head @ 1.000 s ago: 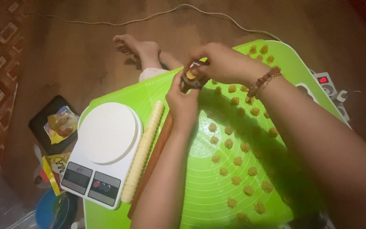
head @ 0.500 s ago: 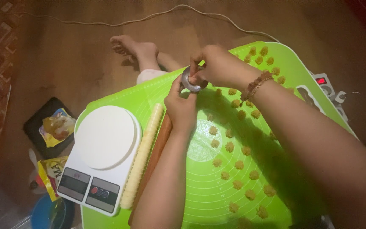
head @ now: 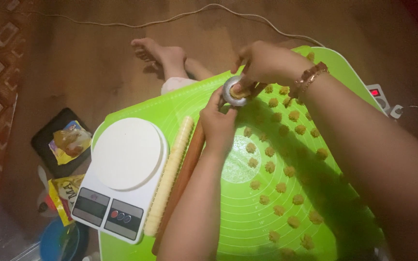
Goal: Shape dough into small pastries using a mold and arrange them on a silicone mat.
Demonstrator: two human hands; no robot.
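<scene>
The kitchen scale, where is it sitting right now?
In the head view the scale sits at the left edge of the green mat, just left of a ridged cream stick and the left forearm.

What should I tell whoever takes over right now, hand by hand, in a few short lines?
Left hand steadies a small round metal press at the far edge of the green mat.
Right hand pushes into the press's top.
Done: rows of small dough pieces cover the mat's right half.
Left: judging by the bare mat beside the press, more pieces could go there.
White scale, ridged roller and wooden rolling pin lie to the left.
</scene>
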